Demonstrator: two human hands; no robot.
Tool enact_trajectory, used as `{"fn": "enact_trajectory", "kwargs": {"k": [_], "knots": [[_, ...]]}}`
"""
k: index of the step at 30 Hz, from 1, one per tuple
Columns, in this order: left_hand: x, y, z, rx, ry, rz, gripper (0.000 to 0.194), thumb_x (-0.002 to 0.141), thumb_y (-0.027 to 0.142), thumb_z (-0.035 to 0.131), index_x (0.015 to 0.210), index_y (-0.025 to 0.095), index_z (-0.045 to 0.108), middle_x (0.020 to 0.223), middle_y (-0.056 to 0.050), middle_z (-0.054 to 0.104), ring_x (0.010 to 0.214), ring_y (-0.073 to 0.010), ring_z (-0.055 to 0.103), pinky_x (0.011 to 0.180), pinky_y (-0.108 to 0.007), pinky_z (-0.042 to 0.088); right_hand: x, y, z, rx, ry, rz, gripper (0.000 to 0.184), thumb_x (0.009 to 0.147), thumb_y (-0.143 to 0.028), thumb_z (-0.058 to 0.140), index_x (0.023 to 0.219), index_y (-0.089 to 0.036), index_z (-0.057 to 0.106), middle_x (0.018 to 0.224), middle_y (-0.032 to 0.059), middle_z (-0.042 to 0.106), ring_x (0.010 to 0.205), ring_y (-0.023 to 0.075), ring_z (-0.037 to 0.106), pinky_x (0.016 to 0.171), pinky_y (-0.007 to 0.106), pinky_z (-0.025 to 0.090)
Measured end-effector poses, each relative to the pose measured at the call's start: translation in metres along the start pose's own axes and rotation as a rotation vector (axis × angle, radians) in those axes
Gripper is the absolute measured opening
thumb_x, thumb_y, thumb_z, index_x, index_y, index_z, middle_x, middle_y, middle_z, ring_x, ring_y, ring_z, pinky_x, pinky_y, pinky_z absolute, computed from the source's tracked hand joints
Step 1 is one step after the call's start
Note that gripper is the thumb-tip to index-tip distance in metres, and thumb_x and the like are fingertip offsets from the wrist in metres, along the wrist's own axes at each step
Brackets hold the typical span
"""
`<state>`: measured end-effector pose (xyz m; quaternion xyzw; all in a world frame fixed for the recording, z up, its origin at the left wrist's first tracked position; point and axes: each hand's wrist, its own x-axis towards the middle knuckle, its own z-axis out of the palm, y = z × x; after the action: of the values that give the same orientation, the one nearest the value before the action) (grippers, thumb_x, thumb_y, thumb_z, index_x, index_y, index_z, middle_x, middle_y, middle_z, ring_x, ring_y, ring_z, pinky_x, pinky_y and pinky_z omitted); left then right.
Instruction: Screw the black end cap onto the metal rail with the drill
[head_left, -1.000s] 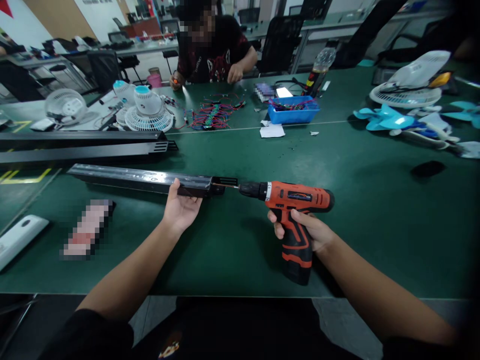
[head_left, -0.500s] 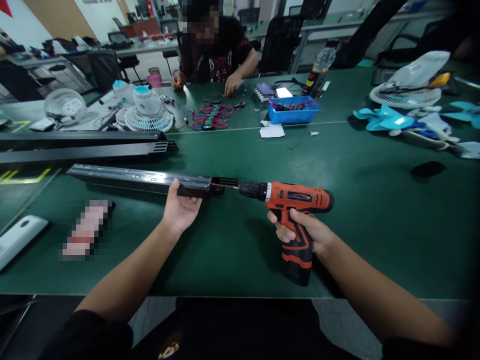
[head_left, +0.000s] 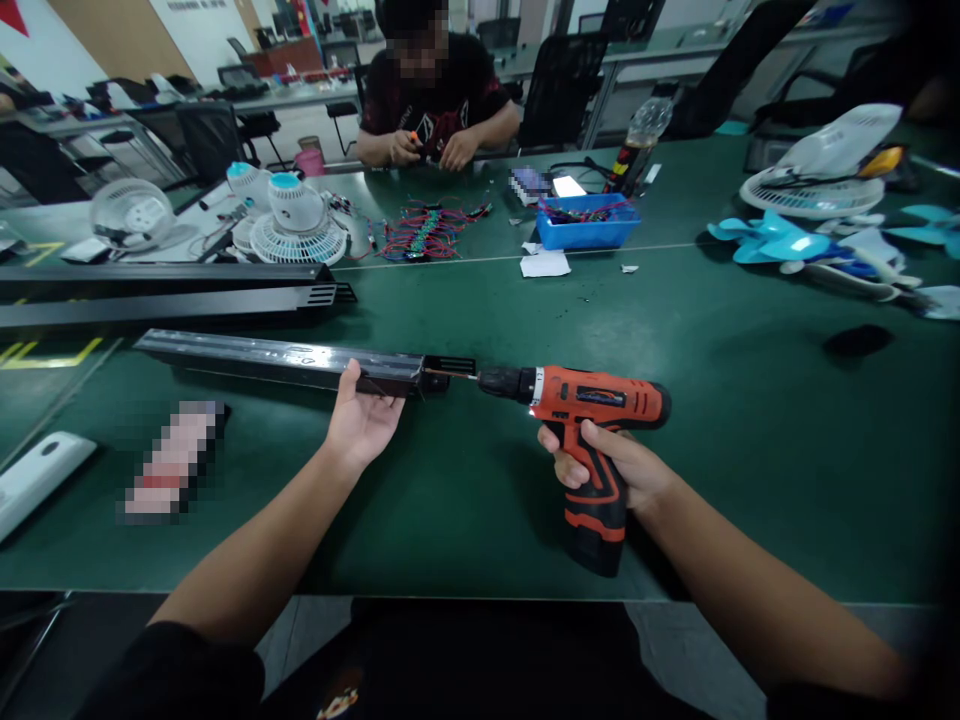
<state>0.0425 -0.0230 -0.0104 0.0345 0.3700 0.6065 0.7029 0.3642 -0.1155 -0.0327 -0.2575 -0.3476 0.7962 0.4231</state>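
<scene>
The left hand (head_left: pixel 365 425) grips the near side of a dark bar (head_left: pixel 277 362), close to its right end, with the thumb up against the side and the fingers curled beneath. The bar stretches leftward across the bench (head_left: pixel 480 520); whether its held end is raised cannot be told. The right hand (head_left: pixel 634 465) is wrapped around the handle of an orange drill (head_left: pixel 600 393), which points left, a small light glowing under its chuck (head_left: pixel 506 380). Its thin bit (head_left: pixel 459 374) reaches the bar's right end, where the exact contact is too small to make out.

Behind the bar, at the left, lie more bars (head_left: pixel 247 300). Nearer the person are a blurred-out phone (head_left: pixel 174 460) and a white case (head_left: pixel 41 482). Past the drill stand a blue tray (head_left: pixel 589 237) holding wires and a bottle (head_left: pixel 646 125). Across the bench, a co-worker (head_left: pixel 439 100) has both hands close together.
</scene>
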Motion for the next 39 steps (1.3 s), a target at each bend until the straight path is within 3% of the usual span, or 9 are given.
{"fn": "enact_trajectory", "kwargs": {"k": [9,20,39], "knots": [[0.01,0.001,-0.012,-0.031,-0.055,-0.02,0.049,0.1,0.041,0.068,0.141,0.014,0.062,0.115,-0.011,0.08,0.106,-0.0231,0.077,0.103,-0.035,0.059,0.001,0.005,-0.004,0.023,0.019,-0.014,0.037,0.092,-0.05,0.081,0.099,-0.015,0.074,0.083,0.0028,0.066,0.053,0.0069,0.051,0.054,0.021,0.053],[0.008,0.0,-0.008,0.013,-0.041,0.0,0.041,0.102,0.044,0.064,0.131,0.015,0.067,0.113,-0.01,0.081,0.104,-0.0223,0.077,0.102,-0.034,0.059,0.001,0.004,-0.001,0.042,0.046,-0.001,0.037,0.09,-0.048,0.082,0.105,-0.015,0.073,0.085,0.0041,0.068,0.052,0.0065,0.05,0.053,0.021,0.051],[0.011,0.003,-0.014,-0.002,-0.059,-0.033,0.045,0.099,0.042,0.069,0.135,0.016,0.065,0.116,-0.01,0.08,0.107,-0.0225,0.077,0.102,-0.033,0.06,0.001,0.005,-0.001,0.057,0.065,-0.015,0.036,0.091,-0.045,0.082,0.109,-0.017,0.07,0.095,0.0042,0.07,0.053,0.0059,0.055,0.053,0.021,0.055]]}}
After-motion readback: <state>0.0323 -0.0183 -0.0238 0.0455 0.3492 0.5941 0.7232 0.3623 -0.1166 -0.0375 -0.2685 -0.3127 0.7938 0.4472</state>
